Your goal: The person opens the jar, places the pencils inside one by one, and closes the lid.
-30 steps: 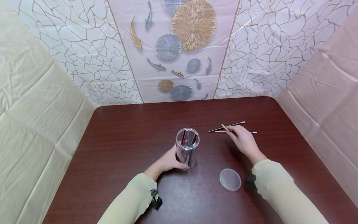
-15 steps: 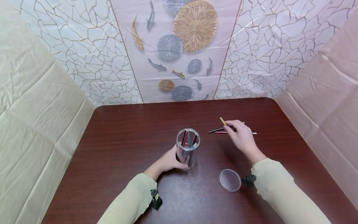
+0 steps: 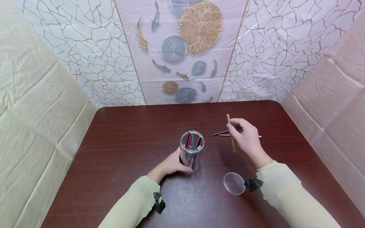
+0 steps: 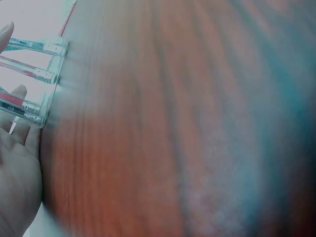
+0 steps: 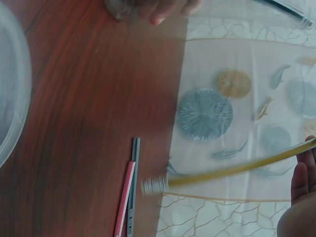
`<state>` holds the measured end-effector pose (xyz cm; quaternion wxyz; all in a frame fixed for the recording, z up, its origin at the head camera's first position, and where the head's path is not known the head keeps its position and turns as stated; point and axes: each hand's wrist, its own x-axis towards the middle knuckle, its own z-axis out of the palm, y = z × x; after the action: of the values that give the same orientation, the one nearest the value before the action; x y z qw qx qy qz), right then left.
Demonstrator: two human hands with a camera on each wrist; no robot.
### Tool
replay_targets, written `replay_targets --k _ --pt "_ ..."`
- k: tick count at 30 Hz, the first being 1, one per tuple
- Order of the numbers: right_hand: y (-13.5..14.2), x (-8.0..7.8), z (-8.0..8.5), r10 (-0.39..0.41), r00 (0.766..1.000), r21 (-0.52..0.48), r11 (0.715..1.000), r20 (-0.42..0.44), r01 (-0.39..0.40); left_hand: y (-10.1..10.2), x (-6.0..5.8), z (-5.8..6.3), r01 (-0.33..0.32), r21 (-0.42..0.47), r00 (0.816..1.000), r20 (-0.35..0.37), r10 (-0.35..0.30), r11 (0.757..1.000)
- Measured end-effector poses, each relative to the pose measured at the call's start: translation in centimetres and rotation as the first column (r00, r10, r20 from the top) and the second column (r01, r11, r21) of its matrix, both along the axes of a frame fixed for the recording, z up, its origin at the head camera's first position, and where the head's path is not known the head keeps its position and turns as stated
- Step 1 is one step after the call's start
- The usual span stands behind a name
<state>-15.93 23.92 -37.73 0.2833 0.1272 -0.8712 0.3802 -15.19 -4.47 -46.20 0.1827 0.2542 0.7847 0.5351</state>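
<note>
My left hand (image 3: 172,163) grips a clear plastic cup (image 3: 192,151) standing on the table. Several pencils (image 3: 187,140) in black, red and green lean inside it; the left wrist view shows their metal-banded ends (image 4: 44,76) at the cup's base. To the right, my right hand (image 3: 247,136) pinches a yellow pencil (image 3: 232,143) near its upper end, between thumb and fingers. It hangs nearly upright over the table, and its metal-banded end (image 5: 154,185) points down in the right wrist view. Beyond that hand lie a black pencil (image 3: 220,133) and a pink pencil (image 3: 224,135), partly hidden by it.
A round clear lid (image 3: 234,184) lies on the dark red-brown table (image 3: 131,136), nearer than the right hand. A patterned wall covering (image 3: 182,85) rises behind the table's far edge, and pale cloth panels (image 3: 45,104) flank both sides.
My right hand has lifted the yellow pencil from over the other pencils and tipped it from slanted to nearly upright. The left hand and cup have stayed in place.
</note>
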Motion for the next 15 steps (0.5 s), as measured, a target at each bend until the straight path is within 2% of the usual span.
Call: replay_targets --k 5,10,15 --pt "-0.5 0.4 0.9 0.009 1.0 -0.085 0.996 0.0 -0.009 0.0 0.0 0.0 -0.001 0.004 1.0 0.01 0.001 1.0" --pt "-0.9 0.6 1.3 0.039 0.999 -0.091 0.995 -0.014 -0.04 -0.1 0.0 0.1 -0.005 0.0 1.0 0.006 0.005 1.0" --pt "-1.0 0.7 1.6 0.017 0.999 -0.115 0.993 -0.043 -0.022 -0.1 0.0 0.2 0.003 0.004 1.0 0.013 -0.003 1.0"
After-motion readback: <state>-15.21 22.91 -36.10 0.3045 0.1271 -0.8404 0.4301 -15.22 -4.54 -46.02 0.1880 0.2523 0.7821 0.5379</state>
